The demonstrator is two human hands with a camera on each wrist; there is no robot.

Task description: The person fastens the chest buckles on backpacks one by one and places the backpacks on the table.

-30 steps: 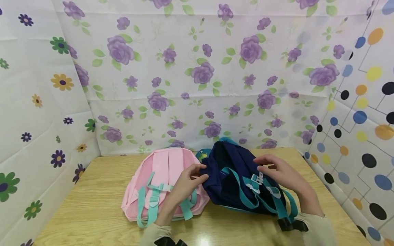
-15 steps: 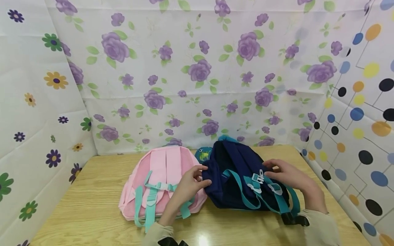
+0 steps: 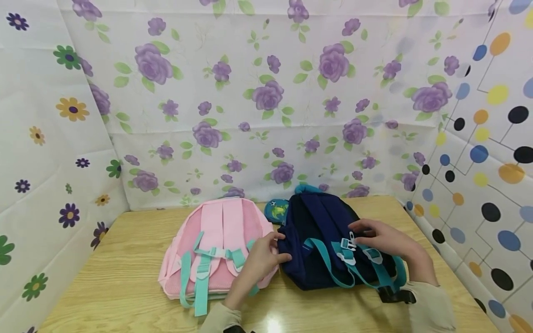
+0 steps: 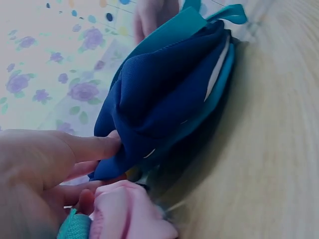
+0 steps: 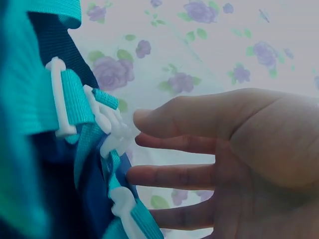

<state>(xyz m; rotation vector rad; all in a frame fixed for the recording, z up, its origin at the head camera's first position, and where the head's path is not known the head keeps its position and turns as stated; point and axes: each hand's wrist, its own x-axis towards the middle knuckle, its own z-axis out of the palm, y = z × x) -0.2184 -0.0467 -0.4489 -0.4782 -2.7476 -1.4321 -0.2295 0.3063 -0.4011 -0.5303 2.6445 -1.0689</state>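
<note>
A navy backpack (image 3: pixel 296 264) with teal straps lies on the table, its strap side facing up. At its left side, my left hand (image 3: pixel 261 257) pinches the navy fabric; in the left wrist view the thumb presses one side and fingers sit behind. My right hand (image 3: pixel 386 238) is at the backpack's right side, beside the white buckle (image 3: pixel 349 244). In the right wrist view its fingers (image 5: pixel 172 175) extend toward the white buckle pieces (image 5: pixel 117 132) and hold nothing; whether the fingertips touch the bag is unclear. A pink backpack (image 3: pixel 211 217) lies left of the navy one.
A small teal piece with a printed picture (image 3: pixel 275 211) shows behind, between the two backpacks. Both bags rest on a wooden table (image 3: pixel 104 268). Flowered sheeting (image 3: pixel 250 152) stands behind the table, and dotted sheeting (image 3: pixel 495 194) stands on the right.
The navy backpack has turned and settled flatter, its strap side showing more. The printed teal piece is more exposed. My right hand shifted right, then slightly back; my left stayed at the bag's side.
</note>
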